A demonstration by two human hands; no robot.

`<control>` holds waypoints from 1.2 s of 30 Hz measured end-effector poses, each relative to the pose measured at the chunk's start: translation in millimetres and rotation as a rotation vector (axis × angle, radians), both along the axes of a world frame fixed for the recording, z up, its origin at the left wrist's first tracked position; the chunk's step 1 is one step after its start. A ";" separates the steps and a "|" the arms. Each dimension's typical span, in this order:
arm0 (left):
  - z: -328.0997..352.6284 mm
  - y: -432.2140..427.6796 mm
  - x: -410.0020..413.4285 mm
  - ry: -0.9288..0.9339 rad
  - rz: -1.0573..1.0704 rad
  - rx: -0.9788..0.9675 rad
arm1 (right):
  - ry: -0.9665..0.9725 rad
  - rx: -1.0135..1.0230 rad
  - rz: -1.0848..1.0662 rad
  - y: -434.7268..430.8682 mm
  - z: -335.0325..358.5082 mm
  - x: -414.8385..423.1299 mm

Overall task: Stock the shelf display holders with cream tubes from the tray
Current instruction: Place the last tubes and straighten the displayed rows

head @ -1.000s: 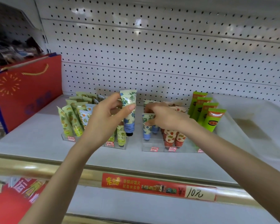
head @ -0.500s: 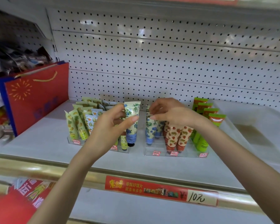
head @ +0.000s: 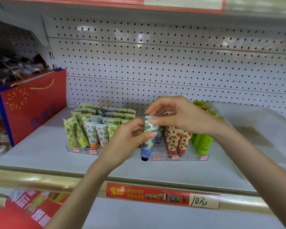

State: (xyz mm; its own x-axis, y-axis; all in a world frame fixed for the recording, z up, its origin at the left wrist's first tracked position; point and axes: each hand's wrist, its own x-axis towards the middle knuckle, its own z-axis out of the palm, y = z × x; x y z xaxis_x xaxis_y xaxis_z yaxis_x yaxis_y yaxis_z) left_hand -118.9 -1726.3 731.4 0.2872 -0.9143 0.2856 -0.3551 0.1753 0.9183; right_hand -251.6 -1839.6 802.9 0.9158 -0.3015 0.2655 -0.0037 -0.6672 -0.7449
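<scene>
Left hand [head: 129, 142] grips blue-flowered cream tube [head: 147, 149]; right hand [head: 180, 116] pinches its crimp. Next, likely: seat it cap-down in clear holder [head: 189, 160].

Shining bright, flat and white from overhead. Glaring in pale smears across the pegboard [head: 172, 63] from 11 to 2 o'clock. Gleaming hard along the gold rail [head: 31, 180] at 8 o'clock. Dropping only faint, soft shadows on the shelf [head: 271, 116], and washing it out a little at 3 o'clock. Showing the tube [head: 149, 134] at the centre fairly crisp. Smearing the red packets [head: 23, 210] at 7 o'clock. Softening around the red bag [head: 33, 106] at 9 o'clock. Bowing straight lines near the edges, strongest at 12 and 6 o'clock.
</scene>
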 end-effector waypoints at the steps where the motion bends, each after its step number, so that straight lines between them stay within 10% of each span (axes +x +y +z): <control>1: -0.3 -1.1 -0.7 0.002 0.001 -0.008 | 0.010 -0.012 -0.010 -0.9 -0.1 -0.6; 22: -5.4 1.7 4.5 -0.089 0.029 0.004 | 0.113 0.013 -0.013 -13.7 -14.4 0.5; 30: -29.5 20.6 4.2 -1.104 0.195 0.149 | 0.173 -0.017 -0.179 -36.2 -7.9 0.2; 36: -52.1 20.8 0.7 -1.211 0.273 0.066 | 0.315 -0.243 -0.284 -53.8 -18.2 8.7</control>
